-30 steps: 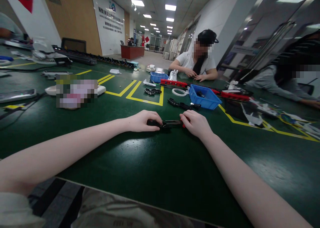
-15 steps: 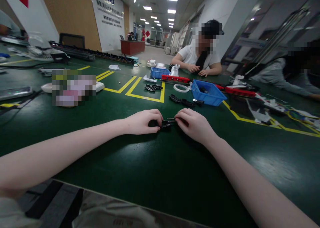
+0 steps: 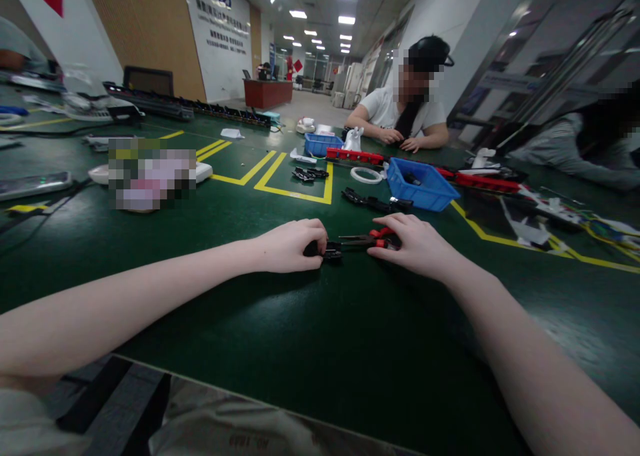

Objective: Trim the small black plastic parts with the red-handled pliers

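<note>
My left hand [image 3: 290, 244] is closed on a small black part [image 3: 330, 250] that rests on the green table [image 3: 310, 349]. My right hand [image 3: 417, 244] grips the red handles of a pair of pliers [image 3: 373, 240]. The dark jaws of the pliers point left and meet the black part. Both hands rest on the table near its middle, a short way apart.
Beyond my hands lie black parts [image 3: 373, 201], a blue bin [image 3: 420, 187], a white ring [image 3: 365, 175], a second blue bin [image 3: 321, 144] and red strips [image 3: 355, 156]. Two people sit across the table at the right. Yellow tape lines [image 3: 293, 196] mark the surface.
My right hand has slid to the right, away from my left, so the red handles of the pliers now show. My left hand has stayed on the black part.
</note>
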Tool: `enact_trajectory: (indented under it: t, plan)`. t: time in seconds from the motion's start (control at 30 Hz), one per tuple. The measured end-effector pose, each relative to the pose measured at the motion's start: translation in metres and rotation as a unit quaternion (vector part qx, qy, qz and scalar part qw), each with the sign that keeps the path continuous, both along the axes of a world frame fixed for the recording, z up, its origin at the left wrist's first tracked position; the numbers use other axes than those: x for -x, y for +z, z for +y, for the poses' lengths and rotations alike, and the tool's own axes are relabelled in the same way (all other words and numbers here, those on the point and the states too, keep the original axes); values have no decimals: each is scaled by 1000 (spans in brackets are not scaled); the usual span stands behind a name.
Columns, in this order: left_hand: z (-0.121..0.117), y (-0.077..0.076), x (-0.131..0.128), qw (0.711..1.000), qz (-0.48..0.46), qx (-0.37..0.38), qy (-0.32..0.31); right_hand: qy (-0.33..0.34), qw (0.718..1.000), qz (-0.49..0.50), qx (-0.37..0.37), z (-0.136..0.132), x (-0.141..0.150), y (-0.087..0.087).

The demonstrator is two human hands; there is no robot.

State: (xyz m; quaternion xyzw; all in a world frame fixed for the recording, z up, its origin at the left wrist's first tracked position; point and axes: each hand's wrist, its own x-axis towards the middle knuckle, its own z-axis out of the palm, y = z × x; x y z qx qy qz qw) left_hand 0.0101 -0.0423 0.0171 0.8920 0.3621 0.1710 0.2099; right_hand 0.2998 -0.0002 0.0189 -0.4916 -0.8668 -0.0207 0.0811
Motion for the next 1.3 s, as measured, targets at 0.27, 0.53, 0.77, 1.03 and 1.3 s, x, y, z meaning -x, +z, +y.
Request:
enact_trajectory:
  t: [0.27, 0.53, 0.77, 1.03, 1.3]
  plan:
    - [7, 6, 11, 999, 19, 33, -28, -9, 999, 47, 17, 11, -18, -14]
    - [8, 18, -1, 987, 147, -61, -31, -11, 997, 65, 27, 11, -23, -16]
    - [6, 12, -5, 972, 180, -130, -73, -15, 998, 58, -7, 5, -16, -17]
    - [12, 7, 7, 981, 122, -105, -109, -20, 997, 67, -19, 7, -15, -19]
    - [14, 7, 7, 968, 158, -126, -148, -30, 997, 68, -9, 6, -14, -19]
